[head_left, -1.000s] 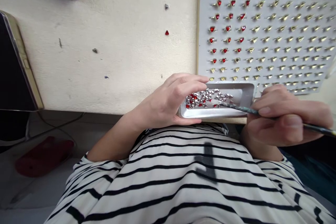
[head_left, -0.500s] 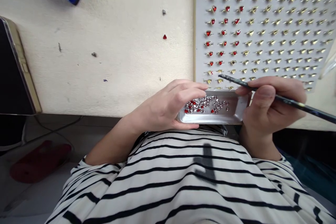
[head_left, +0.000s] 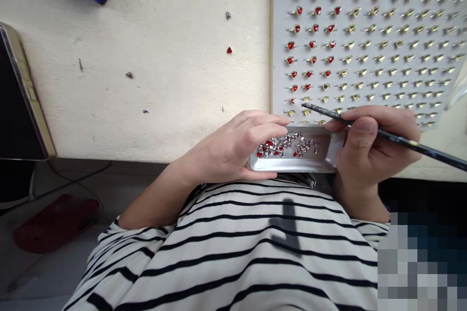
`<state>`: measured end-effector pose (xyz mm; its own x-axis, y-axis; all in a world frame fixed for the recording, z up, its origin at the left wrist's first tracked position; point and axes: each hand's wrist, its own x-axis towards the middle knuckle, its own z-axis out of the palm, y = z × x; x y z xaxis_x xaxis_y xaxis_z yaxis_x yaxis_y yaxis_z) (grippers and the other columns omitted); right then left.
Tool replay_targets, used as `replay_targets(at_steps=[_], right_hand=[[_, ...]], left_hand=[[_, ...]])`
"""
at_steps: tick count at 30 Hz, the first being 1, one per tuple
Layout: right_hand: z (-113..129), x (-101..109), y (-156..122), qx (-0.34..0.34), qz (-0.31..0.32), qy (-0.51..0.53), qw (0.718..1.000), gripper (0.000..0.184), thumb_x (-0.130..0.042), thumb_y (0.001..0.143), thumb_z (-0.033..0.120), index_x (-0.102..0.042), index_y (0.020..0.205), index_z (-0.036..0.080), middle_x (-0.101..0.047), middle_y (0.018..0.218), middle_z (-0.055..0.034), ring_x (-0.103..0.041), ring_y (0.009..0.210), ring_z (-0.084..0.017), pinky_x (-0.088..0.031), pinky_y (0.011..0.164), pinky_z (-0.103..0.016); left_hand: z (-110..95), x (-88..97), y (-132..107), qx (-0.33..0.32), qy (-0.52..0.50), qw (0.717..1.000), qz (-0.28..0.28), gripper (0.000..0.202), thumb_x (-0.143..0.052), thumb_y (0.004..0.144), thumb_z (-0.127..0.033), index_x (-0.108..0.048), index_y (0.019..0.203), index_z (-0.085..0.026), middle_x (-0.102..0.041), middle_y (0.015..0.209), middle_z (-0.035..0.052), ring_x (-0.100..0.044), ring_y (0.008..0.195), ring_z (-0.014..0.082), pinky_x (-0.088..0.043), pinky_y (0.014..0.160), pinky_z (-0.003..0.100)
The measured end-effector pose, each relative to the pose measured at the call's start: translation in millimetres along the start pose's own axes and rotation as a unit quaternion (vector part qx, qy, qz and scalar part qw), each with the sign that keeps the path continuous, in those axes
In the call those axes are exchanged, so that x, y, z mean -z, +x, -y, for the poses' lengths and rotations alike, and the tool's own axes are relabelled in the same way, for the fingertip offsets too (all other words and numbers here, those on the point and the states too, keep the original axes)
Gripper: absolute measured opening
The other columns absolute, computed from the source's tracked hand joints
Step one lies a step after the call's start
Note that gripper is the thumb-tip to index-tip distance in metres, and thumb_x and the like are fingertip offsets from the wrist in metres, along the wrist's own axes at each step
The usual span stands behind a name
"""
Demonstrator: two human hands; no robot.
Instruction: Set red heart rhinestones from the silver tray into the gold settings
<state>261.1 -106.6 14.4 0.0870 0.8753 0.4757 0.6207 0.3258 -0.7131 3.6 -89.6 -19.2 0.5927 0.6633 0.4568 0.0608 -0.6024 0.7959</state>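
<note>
**Metal tray (head_left: 288, 167) in left hand (head_left: 233, 146), slim dark stick (head_left: 399, 139) in right hand (head_left: 372, 148)**

Left hand grasping the tray's left end, just off the tabletop's near edge (head_left: 146, 34). Silver and red rhinestones (head_left: 286, 146) loose in the tray. Right hand pinching the stick, just beside the tray's right end; tip raised over the lowest rows of a grey board (head_left: 278, 34). Gold settings (head_left: 365, 77) in rows across the board, red stones on the left-hand ones. One red stone (head_left: 229, 50) loose on the tabletop, left of the board.
</note>
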Motion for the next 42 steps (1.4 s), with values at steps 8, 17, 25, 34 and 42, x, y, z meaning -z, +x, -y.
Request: replay_targets(at_steps=[8, 17, 25, 34, 42], right_hand=[[2.3, 1.7, -1.5, -0.007, -0.013, -0.026, 1.0, 0.017, -0.064, 0.1, 0.038, -0.078, 0.097, 0.029, -0.068, 0.074, 0.0058, -0.072, 0.067, -0.013, -0.058, 0.069, -0.036], [1.2, -0.9, -0.3, 0.006, -0.028, -0.008, 1.0, 0.018, -0.066, 0.098, 0.034, -0.077, 0.091, 0.023, -0.069, 0.071, 0.0044, -0.072, 0.063, -0.012, -0.057, 0.066, -0.031], [2.1, -1.7, -0.8, 0.005, -0.005, 0.004, 1.0, 0.013, -0.066, 0.098, 0.03, -0.076, 0.094, 0.024, -0.07, 0.077, 0.0048, -0.071, 0.065, -0.01, -0.056, 0.064, -0.03], [3.3, -4.5, 4.0, 0.028, -0.061, 0.003, 0.998, 0.024, -0.063, 0.101, 0.037, -0.077, 0.089, 0.021, -0.067, 0.07, 0.0057, -0.065, 0.058, -0.005, -0.051, 0.058, -0.026], [0.9, -1.0, 1.9, 0.002, -0.045, 0.014, 0.999, 0.023, -0.063, 0.101, 0.036, -0.075, 0.09, 0.02, -0.071, 0.08, 0.0038, -0.065, 0.06, -0.004, -0.045, 0.055, -0.025]], left_hand=[[1.1, -0.4, 0.3, 0.007, -0.007, 1.0, 0.008, 0.084, -0.088, 0.086, -0.043, -0.039, 0.152, -0.028, -0.067, 0.147, 0.014, -0.066, 0.139, 0.0265, -0.058, 0.114, 0.049], [0.5, 0.0, 0.6, 0.006, -0.001, 1.0, 0.008, 0.079, -0.086, 0.089, -0.044, -0.04, 0.152, -0.028, -0.068, 0.146, 0.0127, -0.066, 0.14, 0.0252, -0.058, 0.115, 0.048], [0.1, 0.5, 0.8, 0.003, 0.0, 1.0, 0.003, 0.079, -0.086, 0.088, -0.045, -0.042, 0.151, -0.027, -0.069, 0.146, 0.0134, -0.067, 0.138, 0.0251, -0.059, 0.115, 0.046], [0.9, -0.4, 0.7, -0.006, 0.008, 1.0, -0.006, 0.074, -0.084, 0.091, -0.045, -0.044, 0.149, -0.023, -0.07, 0.143, 0.0157, -0.066, 0.139, 0.0237, -0.059, 0.114, 0.045], [1.8, -1.1, -0.6, 0.003, 0.007, 1.0, -0.006, 0.076, -0.084, 0.091, -0.048, -0.042, 0.151, -0.027, -0.069, 0.144, 0.0123, -0.067, 0.138, 0.0238, -0.06, 0.113, 0.047]])
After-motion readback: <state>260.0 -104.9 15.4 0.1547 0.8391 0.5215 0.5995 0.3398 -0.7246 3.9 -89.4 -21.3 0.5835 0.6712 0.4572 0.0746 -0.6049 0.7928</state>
